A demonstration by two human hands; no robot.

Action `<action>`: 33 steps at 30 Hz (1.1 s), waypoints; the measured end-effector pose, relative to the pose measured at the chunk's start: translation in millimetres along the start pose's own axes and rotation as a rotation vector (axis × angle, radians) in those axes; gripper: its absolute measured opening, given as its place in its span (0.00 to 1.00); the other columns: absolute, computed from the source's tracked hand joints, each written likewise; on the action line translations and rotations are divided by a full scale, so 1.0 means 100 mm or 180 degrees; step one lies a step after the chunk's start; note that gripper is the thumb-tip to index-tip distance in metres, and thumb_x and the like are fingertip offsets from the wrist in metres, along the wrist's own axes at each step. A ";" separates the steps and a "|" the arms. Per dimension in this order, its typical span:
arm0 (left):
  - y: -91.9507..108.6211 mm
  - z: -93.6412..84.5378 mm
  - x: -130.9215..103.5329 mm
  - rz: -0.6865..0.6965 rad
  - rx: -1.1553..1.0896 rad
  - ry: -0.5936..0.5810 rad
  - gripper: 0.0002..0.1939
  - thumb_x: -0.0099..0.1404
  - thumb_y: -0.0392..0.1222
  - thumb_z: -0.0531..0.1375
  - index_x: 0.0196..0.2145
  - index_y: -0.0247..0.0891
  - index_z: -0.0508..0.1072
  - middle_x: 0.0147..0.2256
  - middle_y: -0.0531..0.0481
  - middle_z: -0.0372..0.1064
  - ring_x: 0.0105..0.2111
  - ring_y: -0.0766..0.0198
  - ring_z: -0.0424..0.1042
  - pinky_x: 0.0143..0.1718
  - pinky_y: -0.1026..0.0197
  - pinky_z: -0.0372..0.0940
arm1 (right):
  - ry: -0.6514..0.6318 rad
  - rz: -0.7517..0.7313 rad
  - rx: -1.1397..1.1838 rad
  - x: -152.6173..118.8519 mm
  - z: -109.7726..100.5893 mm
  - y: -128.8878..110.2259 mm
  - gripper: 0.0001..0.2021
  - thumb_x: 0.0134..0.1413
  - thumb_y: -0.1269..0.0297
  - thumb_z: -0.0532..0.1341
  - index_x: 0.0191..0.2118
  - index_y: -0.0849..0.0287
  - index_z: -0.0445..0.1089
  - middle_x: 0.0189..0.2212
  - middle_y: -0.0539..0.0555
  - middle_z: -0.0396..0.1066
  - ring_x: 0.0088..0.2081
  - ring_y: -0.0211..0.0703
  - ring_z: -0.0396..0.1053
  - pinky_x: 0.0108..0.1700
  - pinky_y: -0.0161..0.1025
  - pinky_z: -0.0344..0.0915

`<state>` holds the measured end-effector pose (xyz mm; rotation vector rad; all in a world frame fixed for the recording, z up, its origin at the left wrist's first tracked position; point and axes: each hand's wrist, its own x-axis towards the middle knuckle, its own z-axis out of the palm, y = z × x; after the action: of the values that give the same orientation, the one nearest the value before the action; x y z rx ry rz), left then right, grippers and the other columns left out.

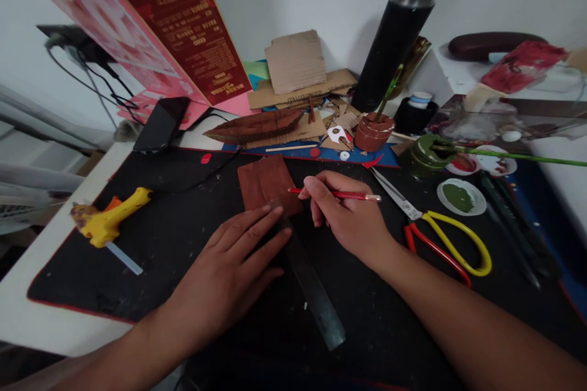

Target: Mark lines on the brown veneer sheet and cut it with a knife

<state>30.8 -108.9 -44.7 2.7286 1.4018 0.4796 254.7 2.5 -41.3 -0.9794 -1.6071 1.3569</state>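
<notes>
Cluttered desk with a black mat, red pencil pinched in right hand's closed fingertips, brown square and ruler pressed under left hand's loosely spread fingers, ruler's far end kinda hidden.

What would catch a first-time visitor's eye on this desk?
Probably the tall red-and-pink box leaning at the back left. Next, the bright yellow glue gun on the mat's left side. Then the right hand, holding a red pencil over a reddish-brown square in the middle.
</notes>
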 end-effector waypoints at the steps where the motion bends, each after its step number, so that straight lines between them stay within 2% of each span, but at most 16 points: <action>1: -0.01 0.01 -0.02 -0.0064 -0.0001 0.0019 0.23 0.80 0.41 0.60 0.69 0.36 0.70 0.72 0.35 0.65 0.72 0.43 0.63 0.65 0.37 0.70 | -0.0004 0.0008 0.0000 0.00 0.00 0.00 0.21 0.74 0.45 0.62 0.34 0.56 0.76 0.19 0.45 0.69 0.21 0.36 0.67 0.25 0.35 0.62; 6: -0.02 0.07 -0.05 -0.0114 -0.0066 0.0005 0.23 0.80 0.43 0.60 0.68 0.38 0.71 0.71 0.36 0.66 0.72 0.41 0.63 0.64 0.35 0.71 | -0.0003 0.0048 -0.0089 -0.01 0.00 0.00 0.20 0.75 0.48 0.61 0.34 0.55 0.76 0.19 0.45 0.69 0.21 0.35 0.68 0.26 0.35 0.63; 14: 0.01 0.05 -0.02 -0.0013 -0.0023 0.0026 0.23 0.80 0.41 0.59 0.68 0.36 0.71 0.70 0.38 0.68 0.72 0.43 0.63 0.65 0.38 0.71 | -0.0002 0.0037 -0.0128 0.00 0.00 -0.03 0.18 0.75 0.52 0.61 0.33 0.55 0.76 0.19 0.45 0.70 0.21 0.35 0.67 0.25 0.35 0.61; 19: 0.02 0.05 -0.01 0.0089 0.0083 0.0047 0.22 0.80 0.40 0.58 0.67 0.33 0.72 0.69 0.39 0.69 0.71 0.43 0.65 0.62 0.38 0.73 | 0.0010 0.0047 -0.0078 0.00 0.01 -0.02 0.18 0.75 0.51 0.61 0.34 0.55 0.76 0.19 0.45 0.70 0.21 0.35 0.68 0.25 0.35 0.61; 28: 0.02 0.05 -0.03 0.0092 -0.0029 0.0062 0.21 0.80 0.38 0.58 0.66 0.35 0.73 0.68 0.41 0.71 0.72 0.45 0.64 0.65 0.41 0.71 | 0.0023 0.0064 -0.0141 -0.01 0.01 0.00 0.21 0.75 0.46 0.61 0.34 0.55 0.77 0.19 0.46 0.70 0.21 0.37 0.68 0.26 0.36 0.62; 33: 0.04 0.07 -0.04 0.0045 0.0023 0.0072 0.21 0.80 0.39 0.58 0.67 0.36 0.73 0.68 0.40 0.71 0.72 0.45 0.64 0.64 0.41 0.72 | 0.0024 0.0042 -0.0123 -0.01 0.02 0.00 0.20 0.74 0.47 0.61 0.34 0.55 0.77 0.19 0.45 0.70 0.21 0.36 0.68 0.26 0.36 0.62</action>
<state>33.6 -113.7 -52.2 2.7492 1.3928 0.5086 253.3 1.1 -41.8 -1.0184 -1.6293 1.3339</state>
